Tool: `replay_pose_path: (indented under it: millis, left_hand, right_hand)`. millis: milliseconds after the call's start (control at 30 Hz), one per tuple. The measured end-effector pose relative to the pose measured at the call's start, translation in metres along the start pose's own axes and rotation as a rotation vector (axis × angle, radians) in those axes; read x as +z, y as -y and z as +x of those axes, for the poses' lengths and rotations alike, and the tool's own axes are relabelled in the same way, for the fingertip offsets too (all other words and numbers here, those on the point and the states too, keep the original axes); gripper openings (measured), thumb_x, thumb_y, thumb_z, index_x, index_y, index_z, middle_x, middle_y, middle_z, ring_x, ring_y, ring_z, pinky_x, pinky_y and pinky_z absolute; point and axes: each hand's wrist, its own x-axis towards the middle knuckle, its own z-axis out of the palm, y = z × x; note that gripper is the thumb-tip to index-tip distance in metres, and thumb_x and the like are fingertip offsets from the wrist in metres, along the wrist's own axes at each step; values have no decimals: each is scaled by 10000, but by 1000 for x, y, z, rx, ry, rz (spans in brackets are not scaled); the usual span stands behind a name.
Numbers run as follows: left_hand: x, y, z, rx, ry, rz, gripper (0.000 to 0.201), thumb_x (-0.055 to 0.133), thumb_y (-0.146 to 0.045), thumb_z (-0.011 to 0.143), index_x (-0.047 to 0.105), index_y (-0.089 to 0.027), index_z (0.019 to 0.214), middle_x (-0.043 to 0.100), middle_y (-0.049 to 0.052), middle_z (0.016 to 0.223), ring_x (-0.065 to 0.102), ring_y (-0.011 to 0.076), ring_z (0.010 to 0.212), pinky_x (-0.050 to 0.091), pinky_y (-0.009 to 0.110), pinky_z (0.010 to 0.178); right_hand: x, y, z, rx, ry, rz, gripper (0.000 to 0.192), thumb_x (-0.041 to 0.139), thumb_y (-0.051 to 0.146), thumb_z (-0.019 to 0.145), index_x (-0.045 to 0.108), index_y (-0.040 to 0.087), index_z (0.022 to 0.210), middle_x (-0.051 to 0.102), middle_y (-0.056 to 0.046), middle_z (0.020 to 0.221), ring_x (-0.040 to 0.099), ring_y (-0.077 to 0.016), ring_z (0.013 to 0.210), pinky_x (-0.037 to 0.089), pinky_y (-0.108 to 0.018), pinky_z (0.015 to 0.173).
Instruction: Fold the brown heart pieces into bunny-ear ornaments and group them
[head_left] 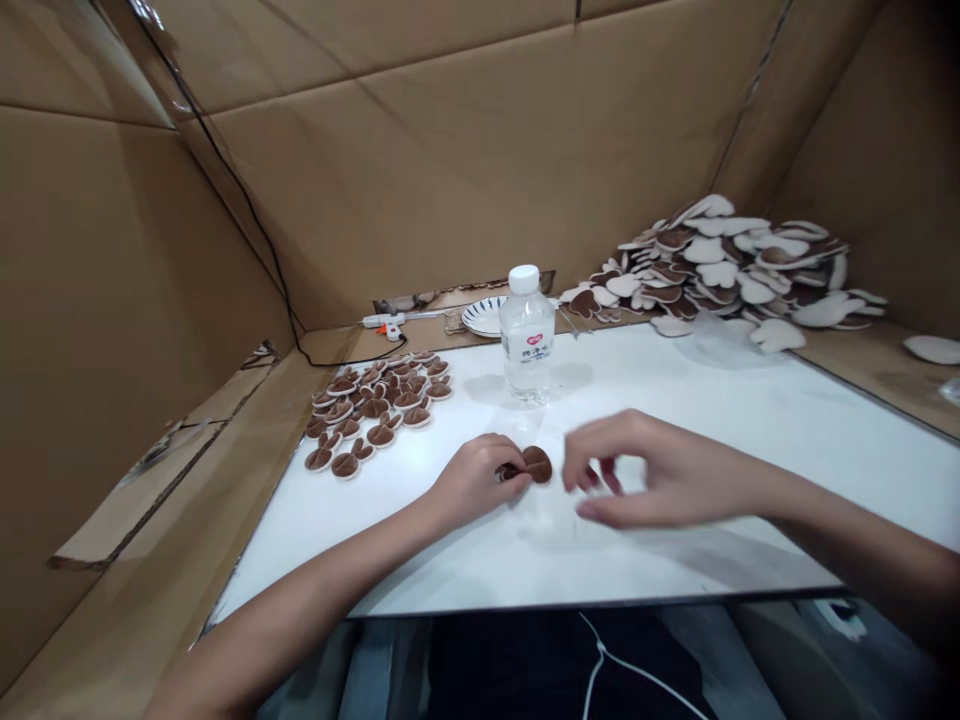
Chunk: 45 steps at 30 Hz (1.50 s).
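Observation:
My left hand (pixel 474 478) rests on the white table (pixel 675 420) and pinches a small brown felt piece (pixel 534 464) by its left edge. My right hand (pixel 645 470) hovers just to the right of that piece, fingers curled and slightly apart, holding nothing that I can see. A group of several finished brown pieces (pixel 375 405) lies at the left of the table. A big heap of white and brown heart-shaped pieces (pixel 731 265) is piled at the back right.
A clear water bottle with a white cap (pixel 526 335) stands behind my hands. A striped plate (pixel 485 315) and a glue gun (pixel 384 322) with a black cable lie at the back. Cardboard walls (pixel 450 150) enclose the table.

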Motion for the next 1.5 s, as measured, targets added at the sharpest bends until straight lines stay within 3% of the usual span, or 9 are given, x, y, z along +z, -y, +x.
replay_pose_path:
  millis: [167,300,600,1033,1500]
  left_hand:
    - [0,1,-2,-12,-15,-29,66,638,-192,773,703,-188,786,702,32,854,626,151,786,492,258,737]
    - [-1,-1,-3,-36,-17,-29,71,643,-212,775,710,-200,795,703,31,871,633,157,800,499,268,753]
    - [-3,-1,-2,-86,10,-36,63,673,-225,756,719,-190,730,698,34,903,639,151,787,507,261,728]
    - [-4,-3,5,-81,16,-78,93,650,-147,738,699,-169,662,700,36,820,633,144,737,487,238,664]
    - [-9,-4,-1,-84,20,-53,64,658,-206,737,718,-183,737,715,32,867,647,148,778,517,255,728]
  right_hand:
    - [24,-29,27,-27,39,-157,108,657,204,720,692,191,822,644,-50,889,604,-182,804,482,-303,740]
    - [38,-46,27,-2,-9,-161,119,611,193,758,700,197,836,640,-49,954,606,-166,811,479,-283,737]
    - [35,-50,21,11,-9,-84,148,625,264,803,736,212,885,651,-54,1072,623,-187,923,492,-300,802]
    - [42,-60,26,88,-82,46,74,663,188,726,730,188,759,662,-48,906,651,-183,837,510,-293,760]
    - [36,-56,22,57,-41,5,133,664,300,767,719,190,819,684,-55,971,640,-190,879,494,-299,784]
